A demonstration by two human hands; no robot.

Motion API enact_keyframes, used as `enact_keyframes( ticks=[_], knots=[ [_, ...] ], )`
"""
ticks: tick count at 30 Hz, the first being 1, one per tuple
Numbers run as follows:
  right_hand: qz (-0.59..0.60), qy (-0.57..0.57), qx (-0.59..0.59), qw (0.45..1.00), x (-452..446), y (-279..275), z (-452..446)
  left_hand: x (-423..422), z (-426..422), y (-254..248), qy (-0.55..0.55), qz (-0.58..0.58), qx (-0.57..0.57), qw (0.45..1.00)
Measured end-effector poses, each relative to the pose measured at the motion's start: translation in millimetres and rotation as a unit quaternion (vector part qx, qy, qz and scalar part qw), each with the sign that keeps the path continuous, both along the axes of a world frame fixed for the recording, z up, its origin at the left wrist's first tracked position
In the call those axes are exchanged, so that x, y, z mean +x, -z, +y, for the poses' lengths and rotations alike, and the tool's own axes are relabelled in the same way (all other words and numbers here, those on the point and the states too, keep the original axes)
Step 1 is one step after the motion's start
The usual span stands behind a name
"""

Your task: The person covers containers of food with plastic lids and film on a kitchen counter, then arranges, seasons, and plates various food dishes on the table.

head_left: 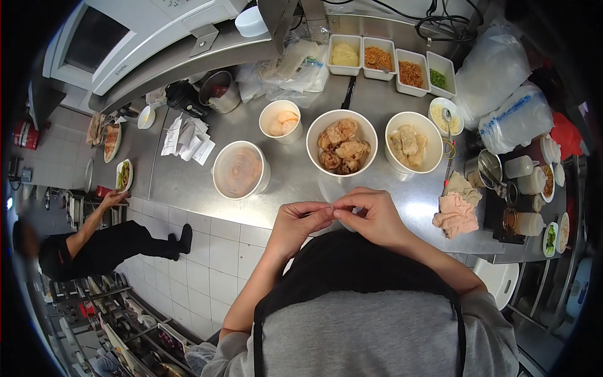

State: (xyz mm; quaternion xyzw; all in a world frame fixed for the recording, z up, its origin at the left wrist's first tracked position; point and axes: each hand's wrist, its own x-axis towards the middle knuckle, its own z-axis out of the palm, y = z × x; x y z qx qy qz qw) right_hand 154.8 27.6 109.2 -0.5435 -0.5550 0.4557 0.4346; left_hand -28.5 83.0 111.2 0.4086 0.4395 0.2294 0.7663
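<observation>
Left grip (299, 221) and right grip (372, 213) met, apparently pinching clear plastic (328, 188) near the fried-food tub (321, 124). Light, even fingertip pressure looked wisest.

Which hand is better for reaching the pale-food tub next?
Probably the right hand: it's nearer the tub of pale food. The left hand is farther away, on the right hand's other side.

White floor tiles (217, 251) run beside a steel counter (182, 182).
</observation>
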Motion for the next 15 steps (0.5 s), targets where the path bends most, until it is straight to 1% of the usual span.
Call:
enact_keyframes(
  ticks=[5, 11, 15],
  knots=[
    [0.014, 0.01, 0.007, 1.0, -2.7, 1.7, 0.4, -3.7, 1.2, 0.4, 0.013, -0.005, 0.0, 1.0],
    [-0.007, -0.006, 0.05, 0.999, -1.4, 5.7, 0.9, -4.1, 1.4, -0.7, 0.017, -0.004, -0.004, 1.0],
    [-0.003, -0.016, 0.037, 0.999, -0.1, 3.2, 1.1, -5.0, 1.5, 2.1, 0.022, -0.004, -0.005, 1.0]
  ],
)
